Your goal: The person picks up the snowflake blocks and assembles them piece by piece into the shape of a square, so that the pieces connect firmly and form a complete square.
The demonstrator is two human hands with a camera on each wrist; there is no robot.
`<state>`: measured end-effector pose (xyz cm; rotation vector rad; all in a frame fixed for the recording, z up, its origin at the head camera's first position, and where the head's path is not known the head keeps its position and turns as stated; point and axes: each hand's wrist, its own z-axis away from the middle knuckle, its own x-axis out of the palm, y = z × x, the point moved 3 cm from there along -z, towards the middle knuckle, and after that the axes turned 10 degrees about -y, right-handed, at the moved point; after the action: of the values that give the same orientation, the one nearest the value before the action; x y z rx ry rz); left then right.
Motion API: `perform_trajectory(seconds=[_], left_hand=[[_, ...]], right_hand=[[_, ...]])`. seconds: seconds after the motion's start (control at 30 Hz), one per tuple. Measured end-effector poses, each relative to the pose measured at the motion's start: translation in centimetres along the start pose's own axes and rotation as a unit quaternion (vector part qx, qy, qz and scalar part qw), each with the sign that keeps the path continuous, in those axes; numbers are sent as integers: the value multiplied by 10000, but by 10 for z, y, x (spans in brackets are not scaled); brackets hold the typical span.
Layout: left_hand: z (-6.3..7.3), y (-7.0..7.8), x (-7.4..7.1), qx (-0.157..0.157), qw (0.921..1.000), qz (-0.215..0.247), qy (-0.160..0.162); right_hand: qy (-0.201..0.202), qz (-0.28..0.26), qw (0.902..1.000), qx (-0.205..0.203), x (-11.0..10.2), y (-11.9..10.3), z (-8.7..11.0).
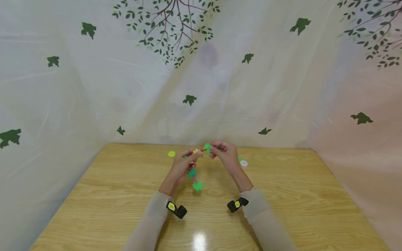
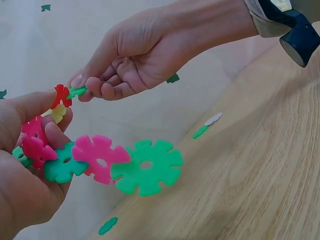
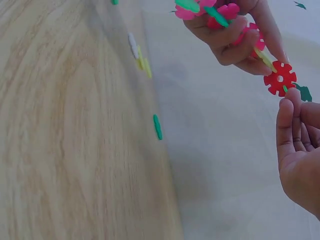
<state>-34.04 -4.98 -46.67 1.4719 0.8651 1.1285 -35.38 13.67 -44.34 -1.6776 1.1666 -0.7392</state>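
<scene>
My left hand (image 1: 182,166) grips a chain of flower-shaped plastic discs slotted together. From its palm side hang a teal disc (image 2: 58,171), a pink disc (image 2: 89,150) and a big green disc (image 2: 132,175) at the free end. Other pink discs are partly hidden by the fingers. Beyond the left fingertips a yellow disc (image 2: 59,113) joins a red disc (image 3: 288,73). Thumb and fingers of my right hand (image 1: 227,156) pinch a small green disc (image 2: 76,92), whose edge meets the red one. Both hands are raised over the table's far side.
On the wooden table (image 1: 282,195), a yellow disc (image 1: 171,153) lies left of the hands. A white disc (image 1: 243,163) and a green one (image 1: 240,159) lie to the right. Another green disc (image 3: 158,127) sits near the far edge. A leaf-printed cloth (image 1: 220,115) hangs behind.
</scene>
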Motion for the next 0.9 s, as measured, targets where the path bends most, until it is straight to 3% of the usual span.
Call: perform_trajectory(seconds=[0.13, 0.3, 0.53, 0.7, 0.9], left_hand=[[-1, 0, 2, -140, 9996, 50, -252], [-2, -7, 8, -533, 9959, 95, -731], [-3, -24, 15, -865, 9922, -93, -899], [-3, -31, 19, -840, 9916, -138, -972], [-3, -33, 19, -839, 9924, -409, -800]], right_hand=[[0, 60, 9998, 180, -2, -2, 1], [-185, 163, 9984, 517, -8, -1, 1], [-686, 679, 9900, 1031, -9, 5, 1], [-927, 1150, 9775, 1506, -11, 4, 3], [-1231, 1961, 9531, 1948, -30, 0, 3]])
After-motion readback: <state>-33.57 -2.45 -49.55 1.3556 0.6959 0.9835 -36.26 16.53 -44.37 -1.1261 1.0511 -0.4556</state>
